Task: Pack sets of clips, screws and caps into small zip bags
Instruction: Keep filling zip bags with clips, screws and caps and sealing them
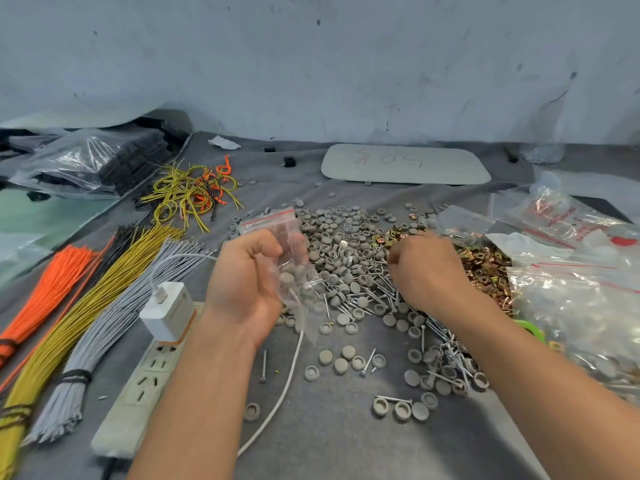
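Grips bag in clenched fingers of left hand, mouth at 12 o'clock for loading. Holds right hand over clips at 3 o'clock; cannot tell its fingers' state.

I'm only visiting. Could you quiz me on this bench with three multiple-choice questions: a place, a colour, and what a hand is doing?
1. Where is the white square charger block?
A. plugged into the pale power strip
B. inside a plastic bag
C. on the orange wires

2. What colour is the stripe on the small clear plastic zip bag?
A. blue
B. red
C. green

3. What is the left hand doing?
A. lying flat
B. pointing
C. gripping that bag

Answers: A, it stands on the strip's sockets; B, a red line runs along its mouth; C, the hand curls round it.
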Demonstrator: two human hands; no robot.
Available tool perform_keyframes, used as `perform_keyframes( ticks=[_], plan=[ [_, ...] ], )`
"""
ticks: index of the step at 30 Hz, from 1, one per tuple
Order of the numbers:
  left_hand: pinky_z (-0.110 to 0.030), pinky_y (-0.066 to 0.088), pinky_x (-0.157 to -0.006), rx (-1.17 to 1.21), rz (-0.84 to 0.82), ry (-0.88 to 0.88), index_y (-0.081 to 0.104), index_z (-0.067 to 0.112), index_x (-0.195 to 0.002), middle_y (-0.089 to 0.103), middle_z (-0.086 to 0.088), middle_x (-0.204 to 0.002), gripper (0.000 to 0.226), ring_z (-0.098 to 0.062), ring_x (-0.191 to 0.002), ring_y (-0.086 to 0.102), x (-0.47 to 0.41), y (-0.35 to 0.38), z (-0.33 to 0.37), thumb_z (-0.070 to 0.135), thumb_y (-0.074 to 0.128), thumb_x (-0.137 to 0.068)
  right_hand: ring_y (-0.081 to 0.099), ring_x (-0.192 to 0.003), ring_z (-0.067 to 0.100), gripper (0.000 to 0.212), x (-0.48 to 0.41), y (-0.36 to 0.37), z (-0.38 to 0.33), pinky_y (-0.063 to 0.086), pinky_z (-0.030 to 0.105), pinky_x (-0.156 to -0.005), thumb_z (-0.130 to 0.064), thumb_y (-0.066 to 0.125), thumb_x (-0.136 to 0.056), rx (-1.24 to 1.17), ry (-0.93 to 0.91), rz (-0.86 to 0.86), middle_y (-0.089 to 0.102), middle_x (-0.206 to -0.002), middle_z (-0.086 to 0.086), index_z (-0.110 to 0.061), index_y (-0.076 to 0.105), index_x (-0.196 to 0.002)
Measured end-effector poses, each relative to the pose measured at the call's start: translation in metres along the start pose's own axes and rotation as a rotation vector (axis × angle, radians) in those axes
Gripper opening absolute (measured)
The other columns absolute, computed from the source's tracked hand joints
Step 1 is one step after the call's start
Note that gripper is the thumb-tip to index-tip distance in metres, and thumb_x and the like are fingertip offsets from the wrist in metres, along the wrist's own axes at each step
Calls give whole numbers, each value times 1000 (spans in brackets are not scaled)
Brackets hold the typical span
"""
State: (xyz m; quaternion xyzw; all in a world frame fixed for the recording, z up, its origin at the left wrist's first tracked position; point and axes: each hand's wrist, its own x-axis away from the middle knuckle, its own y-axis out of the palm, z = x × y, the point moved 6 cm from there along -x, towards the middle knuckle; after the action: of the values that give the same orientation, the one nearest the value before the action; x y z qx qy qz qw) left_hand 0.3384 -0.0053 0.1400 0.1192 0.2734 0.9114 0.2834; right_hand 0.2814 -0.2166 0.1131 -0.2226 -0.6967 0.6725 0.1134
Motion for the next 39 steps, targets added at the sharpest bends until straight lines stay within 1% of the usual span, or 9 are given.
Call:
perform_keyframes(
  ticks=[2,3,8,13,18,26,29,35,39],
  plan=[
    [-23,48,-50,-9,12,-2,58,6,-102,55,-2,-82,40,-11,-67,50,-1,-2,-1,1,43,-66,57,-83,24,34,5,13,-8,40,45,-104,-49,62,-96,60,-17,-174,62,-75,-3,-20,66,-80],
    [-23,49,-52,-9,20,-2,58,6,-105,56,-2,-83,42,-11,-68,52,-1,-2,-2,0,43,-66,54,-75,21,37,7,16,-12,40,44,-99,-51,62,-96,79,-27,-218,58,-70,-5,-18,61,-79],
    [-26,45,-62,-37,31,-22,51,7,-98,55,-4,-83,31,-13,-68,51,-1,2,-8,0,42,-69,62,-66,17,20,10,21,-28,46,35,-74,-20,63,-95,71,-111,-284,63,-63,-5,-18,57,-76],
    [-23,51,-65,-25,47,-19,50,7,-101,57,-5,-87,36,-10,-68,56,-4,5,-12,-4,44,-68,69,-74,22,12,7,14,-22,58,33,-66,-25,78,-88,-190,-42,-218,72,-80,2,-21,67,-83],
    [-25,49,-67,-56,55,-30,54,8,-90,59,-3,-84,28,-10,-67,58,-4,4,-13,-4,44,-67,66,-53,9,17,6,10,-4,56,24,-54,-24,81,-86,-351,16,-167,68,-58,-8,-24,76,-70],
    [-21,53,-61,-37,55,-29,51,8,-111,56,-4,-87,55,-11,-74,56,0,7,-16,1,49,-57,72,-66,15,9,24,10,-3,63,30,-66,-20,74,-93,-378,35,-217,77,-80,-1,-21,81,-89],
    [-20,54,-59,-56,48,-23,50,7,-112,56,-4,-85,56,-12,-74,57,2,10,-16,1,50,-56,74,-73,24,22,26,13,-18,64,37,-72,-8,65,-96,-285,-49,-287,77,-85,7,-18,74,-78],
    [-21,54,-59,-132,40,-16,49,9,-112,56,-3,-82,56,-11,-70,58,3,14,-16,3,49,-57,75,-66,21,17,25,12,-21,65,38,-70,-8,66,-96,-246,-116,-301,78,-87,6,-18,79,-101],
    [-24,56,-55,-130,37,-26,50,10,-109,56,-1,-83,51,-11,-69,58,3,14,-16,3,48,-58,72,-70,24,16,25,14,-18,64,42,-74,-9,63,-94,-163,-165,-276,76,-81,8,-16,72,-83]
  ],
)
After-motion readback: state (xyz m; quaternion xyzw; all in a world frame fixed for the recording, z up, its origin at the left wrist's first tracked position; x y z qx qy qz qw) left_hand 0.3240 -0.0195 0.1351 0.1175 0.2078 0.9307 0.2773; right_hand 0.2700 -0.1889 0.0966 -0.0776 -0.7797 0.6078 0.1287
